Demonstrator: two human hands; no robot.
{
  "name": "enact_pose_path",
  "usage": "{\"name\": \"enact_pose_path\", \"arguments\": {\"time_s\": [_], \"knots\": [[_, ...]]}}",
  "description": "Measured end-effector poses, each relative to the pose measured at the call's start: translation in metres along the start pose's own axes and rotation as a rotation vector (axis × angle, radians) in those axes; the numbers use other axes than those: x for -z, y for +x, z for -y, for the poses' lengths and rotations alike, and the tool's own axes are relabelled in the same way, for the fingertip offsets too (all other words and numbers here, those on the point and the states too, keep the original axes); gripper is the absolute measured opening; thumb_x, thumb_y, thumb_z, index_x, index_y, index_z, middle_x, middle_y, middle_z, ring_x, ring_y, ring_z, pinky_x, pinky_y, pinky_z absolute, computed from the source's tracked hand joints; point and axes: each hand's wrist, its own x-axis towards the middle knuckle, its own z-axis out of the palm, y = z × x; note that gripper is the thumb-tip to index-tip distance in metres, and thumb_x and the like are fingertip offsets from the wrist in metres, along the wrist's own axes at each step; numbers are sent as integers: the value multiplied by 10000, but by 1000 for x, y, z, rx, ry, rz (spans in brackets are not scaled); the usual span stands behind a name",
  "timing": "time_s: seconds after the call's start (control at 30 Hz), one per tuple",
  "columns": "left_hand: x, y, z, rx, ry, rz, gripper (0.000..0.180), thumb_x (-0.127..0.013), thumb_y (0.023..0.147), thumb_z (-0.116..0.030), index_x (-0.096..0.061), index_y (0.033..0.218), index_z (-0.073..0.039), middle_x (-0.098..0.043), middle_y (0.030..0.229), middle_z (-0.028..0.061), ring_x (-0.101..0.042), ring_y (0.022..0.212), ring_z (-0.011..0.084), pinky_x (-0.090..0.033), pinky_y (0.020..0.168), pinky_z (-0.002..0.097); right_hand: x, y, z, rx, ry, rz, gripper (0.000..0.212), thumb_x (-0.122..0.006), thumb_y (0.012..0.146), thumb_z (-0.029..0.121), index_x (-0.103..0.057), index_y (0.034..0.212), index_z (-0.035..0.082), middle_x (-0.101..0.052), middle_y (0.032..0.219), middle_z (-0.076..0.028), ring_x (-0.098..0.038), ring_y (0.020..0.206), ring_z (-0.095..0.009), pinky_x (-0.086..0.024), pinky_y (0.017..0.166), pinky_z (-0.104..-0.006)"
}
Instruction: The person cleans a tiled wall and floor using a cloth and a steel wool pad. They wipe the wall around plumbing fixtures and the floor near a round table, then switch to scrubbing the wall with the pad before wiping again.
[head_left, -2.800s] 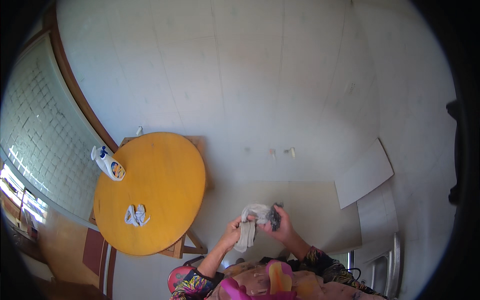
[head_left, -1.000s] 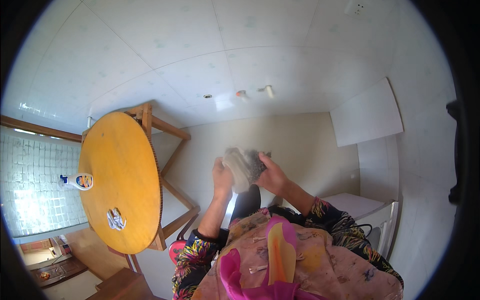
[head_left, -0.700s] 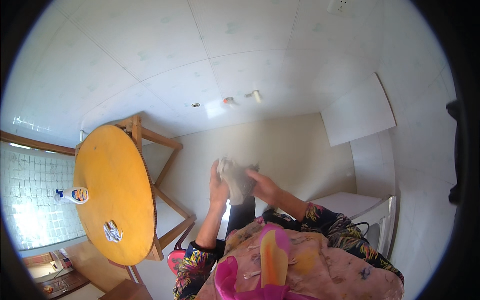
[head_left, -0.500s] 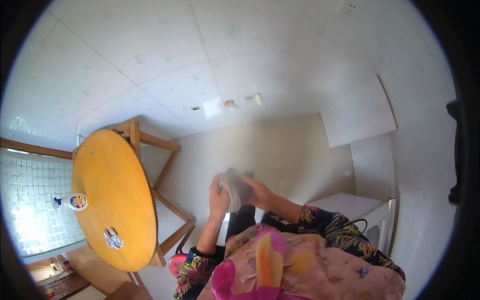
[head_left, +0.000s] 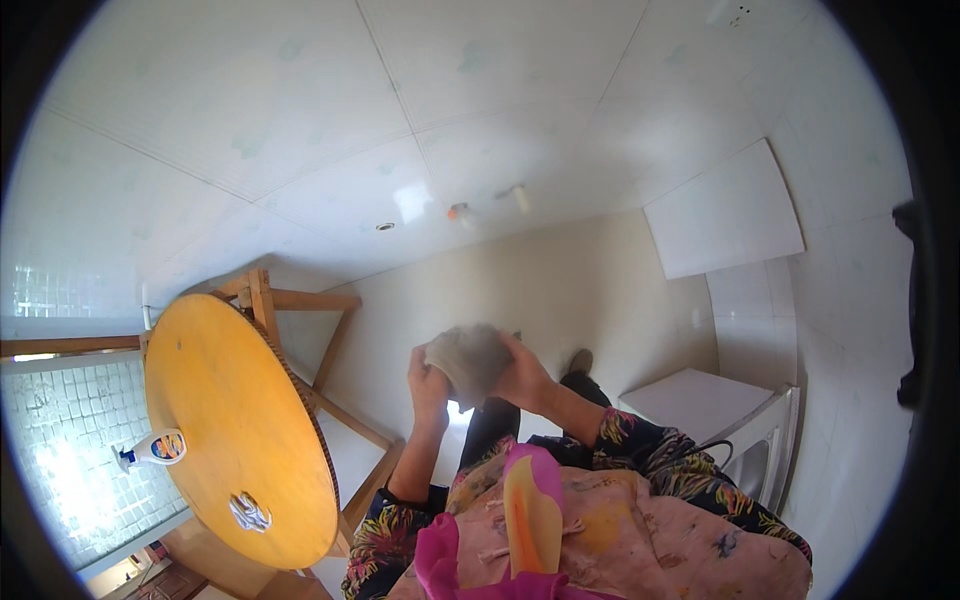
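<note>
My left hand (head_left: 428, 388) and my right hand (head_left: 527, 376) are closed on opposite sides of a grey rag (head_left: 470, 362), held up in front of my body. The rag is bunched and blurred, and its lighter folded edge faces my left hand. Fingers on its far side are partly hidden. Beneath it, one of my legs in dark trousers (head_left: 490, 430) shows, and a brown shoe (head_left: 581, 360) rests on the floor to the right.
At left, a round yellow wooden table (head_left: 230, 400) carries a white spray bottle (head_left: 163, 447) and a crumpled pale cloth (head_left: 249, 512). To the right stands a white cabinet-like box (head_left: 690, 400). Pipe fittings (head_left: 460, 213) protrude from the white wall ahead.
The rag is turned and looks broader between my hands, still gripped by both. The view has shifted, with the table lower in it, and the brown shoe has come into sight.
</note>
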Motion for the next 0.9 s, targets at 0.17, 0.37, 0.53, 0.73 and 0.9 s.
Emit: {"name": "enact_pose_path", "arguments": {"time_s": [0.17, 0.37, 0.53, 0.73, 0.9], "knots": [[-23, 3, -9, 62, -91, 134, 268, -458, 984, -87, -533, 1238, -45, -614, 1126, 79, -614, 1004, 158, -525, 846, 299, 4, -4, 33, 3, -97, 22, 557, -409, 1024, 551, -540, 1362, 127, -611, 1341, -72, -558, 1246, -252, -421, 1044, -511], [-72, -5, -12, -55, -10, 238, 316, -443, 1017, -154, -485, 1317, -63, -578, 1217, 90, -601, 1091, 186, -518, 897, 319, 28, -15, 79, -12, -96, -10, 575, -402, 1019, 573, -529, 1378, 142, -580, 1378, -62, -533, 1275, -250, -403, 1062, -484], [-119, 0, 4, 102, -103, 185, 355, -470, 1007, -214, -497, 1313, -37, -603, 1179, 102, -595, 1064, 182, -506, 875, 317, 57, -32, 112, 38, 0, 3, 543, -406, 1024, 558, -538, 1370, 161, -588, 1368, -50, -532, 1277, -243, -391, 1077, -488], [-174, -7, 14, 30, 0, 141, 257, -525, 965, -87, -559, 1218, -62, -639, 1043, 72, -617, 867, 144, -519, 705, 293, 85, -64, 163, 1, 108, 33, 397, -416, 1059, 426, -545, 1345, 183, -585, 1345, -50, -549, 1245, -232, -440, 1057, -464], [-213, -19, 4, -119, 205, 168, 283, -468, 907, 81, -549, 1143, -51, -627, 964, 42, -588, 886, 123, -510, 741, 288, 92, -80, 190, 119, -108, -91, 436, -420, 1051, 379, -491, 1391, 116, -577, 1326, -71, -554, 1223, -216, -434, 1055, -406]]}}
